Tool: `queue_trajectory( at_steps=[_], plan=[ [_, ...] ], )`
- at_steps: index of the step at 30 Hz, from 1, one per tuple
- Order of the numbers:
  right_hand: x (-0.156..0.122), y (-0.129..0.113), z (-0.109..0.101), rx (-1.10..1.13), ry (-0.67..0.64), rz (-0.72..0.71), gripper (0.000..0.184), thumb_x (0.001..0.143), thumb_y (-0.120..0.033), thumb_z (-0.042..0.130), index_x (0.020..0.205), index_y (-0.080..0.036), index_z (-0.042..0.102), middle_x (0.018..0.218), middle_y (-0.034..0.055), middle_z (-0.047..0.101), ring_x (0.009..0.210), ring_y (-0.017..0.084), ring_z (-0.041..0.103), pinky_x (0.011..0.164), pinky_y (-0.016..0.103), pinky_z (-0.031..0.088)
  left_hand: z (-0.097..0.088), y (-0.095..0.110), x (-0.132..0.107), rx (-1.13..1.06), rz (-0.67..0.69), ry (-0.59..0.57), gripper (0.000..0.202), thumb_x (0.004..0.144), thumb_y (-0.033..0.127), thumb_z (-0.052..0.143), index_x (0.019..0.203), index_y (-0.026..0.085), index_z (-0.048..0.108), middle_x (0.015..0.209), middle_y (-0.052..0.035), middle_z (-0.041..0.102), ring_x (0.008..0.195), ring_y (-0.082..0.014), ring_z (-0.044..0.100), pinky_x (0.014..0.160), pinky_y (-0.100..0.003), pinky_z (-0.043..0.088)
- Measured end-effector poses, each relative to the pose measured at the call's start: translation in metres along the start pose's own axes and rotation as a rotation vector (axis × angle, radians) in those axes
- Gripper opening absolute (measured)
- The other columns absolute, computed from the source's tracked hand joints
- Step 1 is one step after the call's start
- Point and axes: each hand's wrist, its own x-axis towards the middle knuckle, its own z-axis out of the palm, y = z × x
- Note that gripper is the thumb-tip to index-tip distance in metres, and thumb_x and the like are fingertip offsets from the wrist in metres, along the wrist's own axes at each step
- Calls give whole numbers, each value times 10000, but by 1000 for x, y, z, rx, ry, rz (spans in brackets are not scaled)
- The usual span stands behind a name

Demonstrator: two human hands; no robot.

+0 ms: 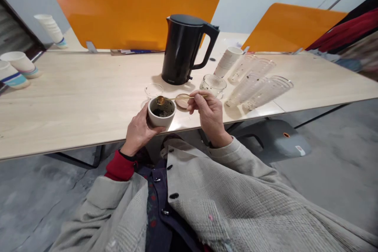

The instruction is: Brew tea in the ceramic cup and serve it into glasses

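Gold in hand: pinching a slender spoon (160, 100) between right hand (208, 114) fingers, over a pale cup (163, 121) clasped by the left hand (140, 128) near the table (88, 98) edge; apparently scooping dark bits (162, 113), calling for a level, steady lift

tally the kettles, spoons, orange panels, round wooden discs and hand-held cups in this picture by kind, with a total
black kettle: 1
gold spoon: 1
orange panels: 2
round wooden disc: 1
hand-held white cup: 1
total: 6
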Motion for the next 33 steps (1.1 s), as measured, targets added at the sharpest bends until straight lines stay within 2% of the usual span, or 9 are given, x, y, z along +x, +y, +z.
queue_trajectory(
  at_steps=[4, 10, 13, 16, 20, 24, 28, 33],
  plan=[
    [8, 0, 1, 43, 60, 43, 432, 911, -649, 867, 970, -240, 743, 764, -39, 734, 610, 93, 687, 529, 201, 555, 1, -1, 0, 19, 32, 2, 1083, 761, 434, 969, 1692, 275, 440, 1623, -102, 679, 1419, -357, 720, 1156, -434, 618],
    [29, 1, 11, -7, 113, -110, 428, 979, -691, 767, 1045, -272, 718, 813, -37, 718, 657, 103, 709, 556, 218, 562, 3, -7, -1, 48, 46, 8, 1083, 777, 479, 960, 1699, 270, 432, 1612, -100, 687, 1422, -362, 716, 1150, -446, 619],
    [39, 15, 18, -126, 9, -189, 451, 1001, -713, 721, 1031, -263, 733, 800, -30, 715, 634, 102, 693, 554, 230, 548, 4, -9, -2, 61, 44, 10, 1089, 778, 505, 959, 1701, 270, 431, 1597, -108, 699, 1400, -367, 730, 1130, -449, 628],
    [46, 30, 22, -230, -110, -184, 479, 991, -715, 727, 982, -237, 754, 756, -31, 703, 592, 95, 673, 529, 229, 517, 4, -9, -1, 54, 46, 15, 1096, 778, 509, 962, 1702, 270, 424, 1599, -114, 696, 1398, -367, 732, 1128, -453, 628],
    [48, 38, 21, -211, -36, -172, 483, 1003, -718, 704, 1020, -239, 758, 798, -24, 725, 638, 100, 702, 554, 230, 533, 3, -6, -2, 47, 23, 9, 1091, 764, 472, 976, 1691, 259, 441, 1583, -114, 708, 1382, -369, 741, 1139, -453, 625],
    [46, 38, 18, -82, 24, -123, 471, 975, -710, 753, 1019, -242, 743, 804, -25, 731, 654, 106, 717, 551, 221, 566, 0, -3, -1, 35, 16, 5, 1086, 763, 445, 976, 1693, 264, 445, 1611, -109, 688, 1407, -370, 725, 1158, -455, 617],
    [50, 35, 1, 4, 164, -80, 448, 963, -680, 780, 1021, -240, 716, 803, -34, 732, 659, 104, 731, 556, 209, 599, -1, -3, -1, 32, -2, -6, 1093, 761, 452, 973, 1698, 252, 447, 1590, -115, 705, 1409, -380, 722, 1167, -466, 610],
    [62, 24, -56, -108, 470, -170, 424, 993, -650, 731, 1020, -232, 664, 827, -43, 712, 661, 95, 738, 581, 215, 629, -1, -5, 0, 21, 5, -1, 1067, 768, 456, 959, 1692, 279, 455, 1576, -101, 717, 1406, -385, 724, 1144, -469, 621]
  ],
)
